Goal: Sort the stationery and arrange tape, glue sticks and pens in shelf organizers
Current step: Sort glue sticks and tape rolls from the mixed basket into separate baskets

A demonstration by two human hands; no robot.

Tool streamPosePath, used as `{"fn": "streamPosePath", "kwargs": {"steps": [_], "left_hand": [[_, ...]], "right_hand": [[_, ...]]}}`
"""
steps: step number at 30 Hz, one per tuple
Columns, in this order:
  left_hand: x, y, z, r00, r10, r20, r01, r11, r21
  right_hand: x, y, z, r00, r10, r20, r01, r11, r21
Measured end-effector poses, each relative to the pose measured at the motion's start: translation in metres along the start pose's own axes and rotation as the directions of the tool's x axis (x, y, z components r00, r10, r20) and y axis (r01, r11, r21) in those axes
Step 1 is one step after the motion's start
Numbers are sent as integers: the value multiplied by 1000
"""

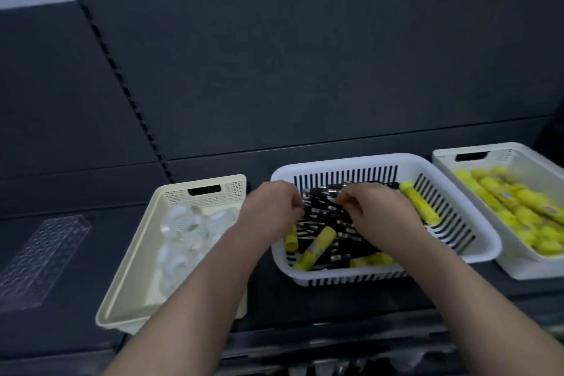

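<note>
A white slotted basket (485,241) in the middle of the shelf holds several black pens (323,214) mixed with a few yellow glue sticks (317,249). Both hands reach into it. My left hand (268,207) has its fingers curled down among the pens at the basket's left side. My right hand (378,207) has its fingers curled over the pens near the middle. Whether either hand grips a pen is hidden by the fingers. A cream tray (122,299) on the left holds clear tape rolls (183,223). A cream tray (518,265) on the right holds several yellow glue sticks (512,207).
A clear perforated holder (42,256) lies flat on the dark shelf at the far left. A dark back panel with a slotted upright (122,76) rises behind the baskets. The shelf's front edge runs below my forearms.
</note>
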State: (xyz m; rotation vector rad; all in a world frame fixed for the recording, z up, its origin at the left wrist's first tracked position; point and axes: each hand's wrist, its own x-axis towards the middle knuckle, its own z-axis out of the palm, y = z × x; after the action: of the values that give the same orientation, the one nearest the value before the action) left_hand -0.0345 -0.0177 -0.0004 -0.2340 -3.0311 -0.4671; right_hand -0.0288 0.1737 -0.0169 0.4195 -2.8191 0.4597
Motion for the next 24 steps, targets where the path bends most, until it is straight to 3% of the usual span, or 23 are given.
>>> {"fn": "streamPosePath", "kwargs": {"steps": [4,7,9,12,15,19,24], "left_hand": [[16,38,27,960,29,277,-86,977,194],[23,49,43,924,-29,381,-100,944,315],[28,51,44,912,-32,408,-87,959,271],[43,51,28,969,-54,241,35,996,83],[55,58,17,998,-60,10,60,997,47],[55,70,28,998,-52,33,52,999,-14],[52,74,44,998,-35,57,37,999,-25]], "right_hand": [[-7,41,-13,997,80,-5,-80,997,-10],[-9,64,-18,989,145,-35,-147,988,-44],[-11,77,-20,983,183,-15,-184,981,-55],[-11,90,-25,975,223,-1,-223,974,-30],[-8,97,-24,963,259,69,-254,964,-81],[-7,102,-17,897,323,301,-262,938,-226],[-13,101,-7,882,265,391,-184,955,-233]]}}
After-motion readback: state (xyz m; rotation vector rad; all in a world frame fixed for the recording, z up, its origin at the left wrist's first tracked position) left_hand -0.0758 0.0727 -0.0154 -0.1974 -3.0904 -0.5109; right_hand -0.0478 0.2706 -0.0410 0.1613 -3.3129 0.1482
